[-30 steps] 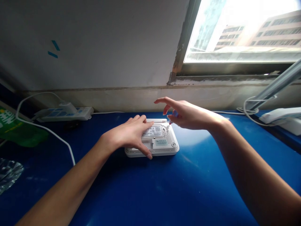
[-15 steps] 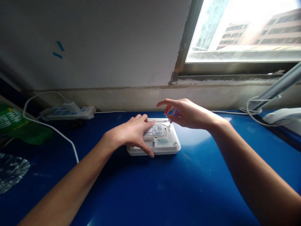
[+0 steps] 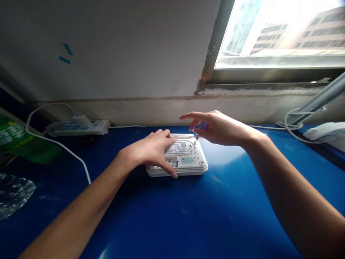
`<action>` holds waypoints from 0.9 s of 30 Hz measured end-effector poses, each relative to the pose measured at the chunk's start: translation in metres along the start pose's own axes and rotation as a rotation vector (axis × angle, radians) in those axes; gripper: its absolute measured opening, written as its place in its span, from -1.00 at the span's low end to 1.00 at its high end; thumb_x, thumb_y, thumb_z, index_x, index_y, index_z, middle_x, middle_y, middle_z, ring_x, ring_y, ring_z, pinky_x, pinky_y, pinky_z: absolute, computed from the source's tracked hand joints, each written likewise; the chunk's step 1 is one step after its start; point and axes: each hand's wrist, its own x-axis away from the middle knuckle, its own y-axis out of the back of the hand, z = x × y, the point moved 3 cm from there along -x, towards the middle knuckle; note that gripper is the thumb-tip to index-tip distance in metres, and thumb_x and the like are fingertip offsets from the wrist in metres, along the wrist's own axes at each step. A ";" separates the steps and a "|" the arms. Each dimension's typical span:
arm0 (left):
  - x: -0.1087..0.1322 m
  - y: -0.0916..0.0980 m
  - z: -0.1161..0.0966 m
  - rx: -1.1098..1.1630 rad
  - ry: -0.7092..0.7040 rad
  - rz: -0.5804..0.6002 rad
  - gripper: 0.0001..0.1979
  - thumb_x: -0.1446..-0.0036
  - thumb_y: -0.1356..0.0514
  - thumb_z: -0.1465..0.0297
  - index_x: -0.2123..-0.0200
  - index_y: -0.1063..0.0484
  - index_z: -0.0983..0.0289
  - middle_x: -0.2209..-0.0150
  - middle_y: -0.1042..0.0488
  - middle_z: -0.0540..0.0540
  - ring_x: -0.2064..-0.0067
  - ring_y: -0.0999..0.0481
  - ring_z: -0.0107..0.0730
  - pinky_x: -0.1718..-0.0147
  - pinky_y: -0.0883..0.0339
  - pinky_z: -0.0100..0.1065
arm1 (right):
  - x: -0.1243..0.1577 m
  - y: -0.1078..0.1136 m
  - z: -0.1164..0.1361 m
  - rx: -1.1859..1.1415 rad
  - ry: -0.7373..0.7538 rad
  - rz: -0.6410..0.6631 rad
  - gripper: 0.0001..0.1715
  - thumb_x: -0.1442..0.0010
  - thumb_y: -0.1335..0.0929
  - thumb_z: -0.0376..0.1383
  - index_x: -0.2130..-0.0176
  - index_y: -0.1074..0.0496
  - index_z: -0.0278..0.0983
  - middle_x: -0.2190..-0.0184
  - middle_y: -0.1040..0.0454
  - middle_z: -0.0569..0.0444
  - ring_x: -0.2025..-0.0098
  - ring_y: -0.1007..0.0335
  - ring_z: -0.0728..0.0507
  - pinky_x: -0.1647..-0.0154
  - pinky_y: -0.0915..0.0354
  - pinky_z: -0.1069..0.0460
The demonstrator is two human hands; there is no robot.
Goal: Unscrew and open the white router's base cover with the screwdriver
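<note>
A white router (image 3: 201, 154) lies label side up on the blue table, its vents, printed labels and round corner recesses showing. My left hand (image 3: 151, 149) spans its left part, thumb on the near edge and fingers toward the far edge, gripping it. In my right hand (image 3: 219, 128) is a small screwdriver with a purple handle (image 3: 203, 125), mostly hidden by the fingers. Its tip meets the recess at the router's far right corner. The index finger of that hand stretches out above the handle.
At the back left stands a white power strip (image 3: 101, 127) with a plugged-in charger and white cable (image 3: 64, 147). Further left lie a green bottle (image 3: 29, 144) and clear plastic wrap (image 3: 16, 194). A metal pole (image 3: 320, 99) with looped cable and a white object (image 3: 326, 133) are at the right.
My right hand has shifted slightly and turned a little around the screwdriver, whose handle now shows at another angle. My left hand stays on the router. The whole view moved a bit.
</note>
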 end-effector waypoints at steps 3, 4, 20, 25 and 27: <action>0.000 0.000 0.001 0.004 -0.002 0.001 0.17 0.21 -0.33 -0.42 -0.40 -0.27 0.01 -0.20 -0.31 0.16 -0.21 -0.31 0.13 -0.11 -0.32 -0.09 | 0.001 0.002 0.002 0.004 0.026 0.040 -0.26 -0.24 -0.41 -0.40 -0.37 -0.40 -0.12 -0.05 -0.67 -0.04 0.10 -0.65 -0.18 0.20 -0.48 0.01; 0.000 0.000 0.001 0.005 -0.003 0.001 0.16 0.21 -0.33 -0.42 -0.39 -0.28 0.01 -0.19 -0.31 0.17 -0.21 -0.31 0.13 -0.11 -0.32 -0.09 | 0.001 0.002 0.001 0.027 0.015 0.037 -0.35 -0.26 -0.42 -0.34 -0.31 -0.47 -0.17 -0.02 -0.69 -0.05 0.14 -0.65 -0.19 0.23 -0.48 0.00; 0.000 -0.001 0.001 0.006 0.006 -0.001 0.18 0.21 -0.34 -0.41 -0.41 -0.26 0.01 -0.22 -0.29 0.17 -0.22 -0.31 0.15 -0.14 -0.31 -0.07 | 0.002 0.004 0.001 0.027 -0.021 0.027 -0.41 -0.24 -0.45 -0.29 -0.25 -0.54 -0.21 -0.04 -0.69 -0.06 0.10 -0.66 -0.20 0.22 -0.48 0.01; 0.000 0.001 -0.002 -0.012 0.000 0.010 0.16 0.18 -0.36 -0.37 -0.42 -0.26 0.01 -0.23 -0.30 0.17 -0.22 -0.30 0.14 -0.16 -0.30 -0.08 | -0.003 0.001 -0.004 0.108 -0.061 0.001 -0.64 -0.42 -0.36 -0.12 0.10 -0.72 -0.20 0.28 -0.73 0.01 0.38 -0.60 -0.13 0.39 -0.38 0.02; 0.000 0.001 -0.002 -0.016 0.009 0.006 0.17 0.19 -0.38 -0.36 -0.43 -0.25 0.02 -0.22 -0.31 0.17 -0.20 -0.32 0.12 -0.15 -0.30 -0.08 | -0.003 0.000 -0.005 0.089 -0.081 -0.004 -0.67 -0.42 -0.34 -0.21 0.04 -0.71 -0.21 0.24 -0.73 0.00 0.35 -0.62 -0.13 0.38 -0.39 0.03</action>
